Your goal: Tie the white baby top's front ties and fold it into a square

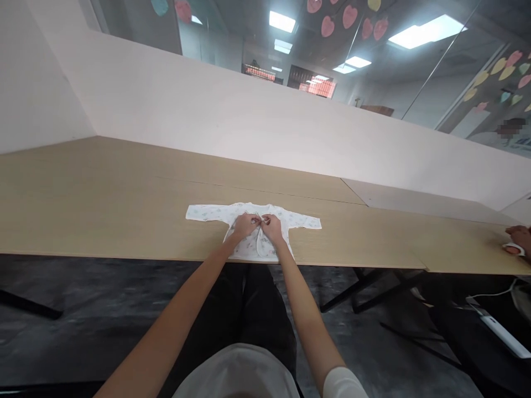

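A small white baby shirt [207, 213] with a faint print lies flat on the wooden table [103, 210], sleeves spread left and right. My left hand [244, 224] and my right hand [271, 225] meet over its chest, close together. Fingers of both hands are pinched on something small at the shirt's front opening, likely a tie or fastening. The lower part of the shirt reaches the table's front edge.
A pale partition wall [249, 121] runs behind the table. Another person's hand [518, 239] rests at the far right edge of the table. A white power strip [495, 327] with a cable lies on the dark floor at the right.
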A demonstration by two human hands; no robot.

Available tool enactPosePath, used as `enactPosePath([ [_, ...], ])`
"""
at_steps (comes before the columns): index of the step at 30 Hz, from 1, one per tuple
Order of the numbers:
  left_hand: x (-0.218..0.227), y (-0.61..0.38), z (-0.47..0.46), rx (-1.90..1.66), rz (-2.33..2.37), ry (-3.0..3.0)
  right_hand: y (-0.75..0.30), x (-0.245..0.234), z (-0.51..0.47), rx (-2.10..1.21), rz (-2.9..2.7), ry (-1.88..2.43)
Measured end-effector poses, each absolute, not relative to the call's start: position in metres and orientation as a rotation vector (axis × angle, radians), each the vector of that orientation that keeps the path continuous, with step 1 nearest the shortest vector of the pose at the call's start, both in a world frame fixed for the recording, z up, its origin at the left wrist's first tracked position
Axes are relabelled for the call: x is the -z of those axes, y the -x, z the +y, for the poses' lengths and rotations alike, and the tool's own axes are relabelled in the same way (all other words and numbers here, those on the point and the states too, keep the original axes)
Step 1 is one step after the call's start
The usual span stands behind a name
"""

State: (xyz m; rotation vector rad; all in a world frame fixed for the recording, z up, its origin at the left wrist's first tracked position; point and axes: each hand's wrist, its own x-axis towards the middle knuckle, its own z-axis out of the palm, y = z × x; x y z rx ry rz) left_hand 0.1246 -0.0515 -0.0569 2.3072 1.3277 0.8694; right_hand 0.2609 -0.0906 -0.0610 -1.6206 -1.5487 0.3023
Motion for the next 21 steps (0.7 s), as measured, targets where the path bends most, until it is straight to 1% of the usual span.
enactPosePath([
  [12,0.0593,-0.123,-0.0497,-0.91,1.294,-2.252,-0.2597,0.0579,-0.0942,-0.132,-1.778,1.695],
  [21,0.0576,-0.1235,-0.0521,-0.964,1.26,-2.256,-0.2613,0.0587,-0.0906,-0.421,-1.495,1.544],
])
